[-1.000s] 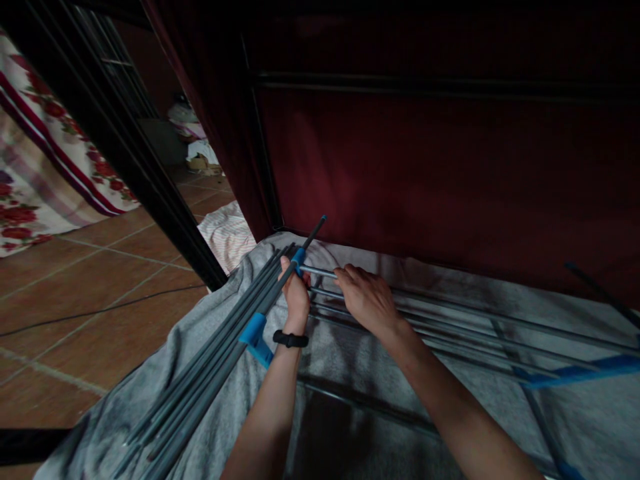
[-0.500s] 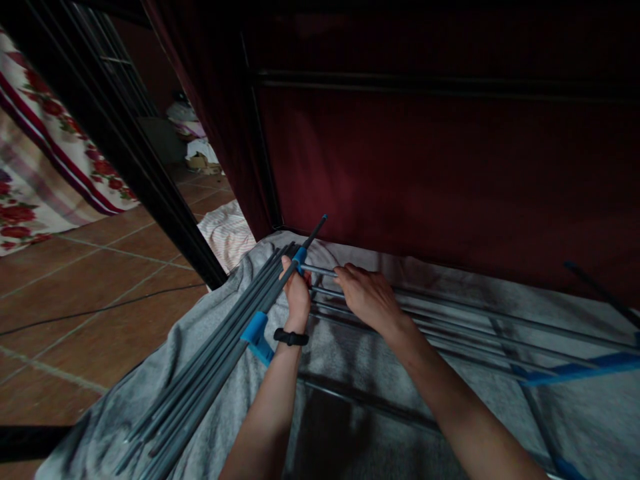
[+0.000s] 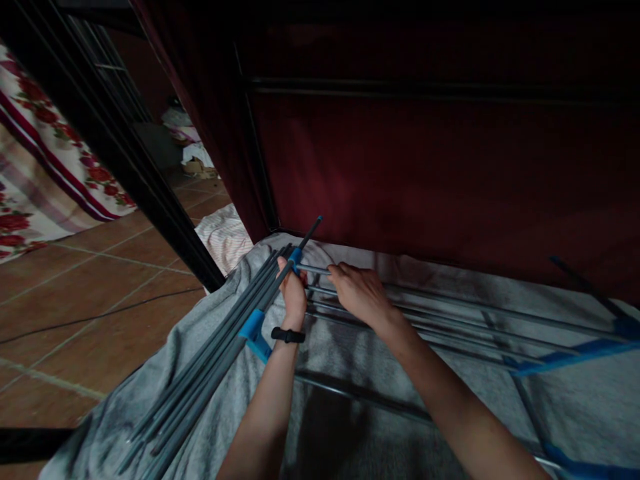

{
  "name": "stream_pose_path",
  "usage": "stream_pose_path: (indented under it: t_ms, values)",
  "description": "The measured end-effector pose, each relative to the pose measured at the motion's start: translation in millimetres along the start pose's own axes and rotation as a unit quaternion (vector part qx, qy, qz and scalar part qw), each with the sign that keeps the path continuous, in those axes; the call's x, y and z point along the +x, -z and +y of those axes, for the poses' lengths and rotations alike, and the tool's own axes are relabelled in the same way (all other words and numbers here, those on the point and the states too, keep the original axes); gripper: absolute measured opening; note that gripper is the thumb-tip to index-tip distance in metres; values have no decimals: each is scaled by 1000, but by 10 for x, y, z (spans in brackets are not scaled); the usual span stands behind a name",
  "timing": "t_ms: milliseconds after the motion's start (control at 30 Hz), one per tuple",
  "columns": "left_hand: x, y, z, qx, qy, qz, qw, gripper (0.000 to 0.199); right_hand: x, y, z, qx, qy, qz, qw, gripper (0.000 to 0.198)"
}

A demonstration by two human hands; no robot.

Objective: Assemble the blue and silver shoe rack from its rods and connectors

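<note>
A rack frame of grey metal tubes and blue plastic joints lies on a grey blanket. My left hand (image 3: 293, 292), a black band (image 3: 288, 335) on its wrist, is closed around the rack's end pole at a blue plastic joint (image 3: 295, 257); its fingers are partly hidden behind the pole. Just to the right, my right hand (image 3: 357, 290) grips a grey tube (image 3: 314, 269) whose end meets that joint. I cannot tell how deep the tube sits in it. Lower on the pole is a blue bracket (image 3: 254, 330). Blue crosspieces (image 3: 575, 357) hold the tubes' far ends.
Several loose grey tubes (image 3: 210, 350) lie bundled left of my left hand on the blanket (image 3: 195, 327). Black metal posts (image 3: 165, 193) and dark red fabric (image 3: 425, 180) border the space. A black cable (image 3: 105, 313) crosses the tiled floor at left.
Both hands keep their grips on the pole and tube. The whole view has shifted slightly, with the right end of the rack appearing a little further left and more of it in sight.
</note>
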State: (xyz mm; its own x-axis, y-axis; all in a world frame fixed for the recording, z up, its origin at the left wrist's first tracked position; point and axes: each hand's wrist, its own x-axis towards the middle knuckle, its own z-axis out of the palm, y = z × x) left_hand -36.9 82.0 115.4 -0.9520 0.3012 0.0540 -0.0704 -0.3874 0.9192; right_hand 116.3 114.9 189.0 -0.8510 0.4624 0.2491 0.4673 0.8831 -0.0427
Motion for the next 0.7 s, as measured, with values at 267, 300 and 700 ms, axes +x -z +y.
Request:
stream_pose_path:
  t_ms: [267, 300, 700]
  values:
    - [-19, 2, 48, 4, -2, -4, 1000, 61, -48, -80, -4, -12, 33, 77, 996, 36]
    - [-21, 3, 52, 6, -3, -5, 1000, 61, -95, -97, -5, -8, 44, 101, 994, 38]
    - [-18, 11, 44, 76, -82, -49, 993, 56, -945, -723, 344, -7, -66, 152, 986, 39]
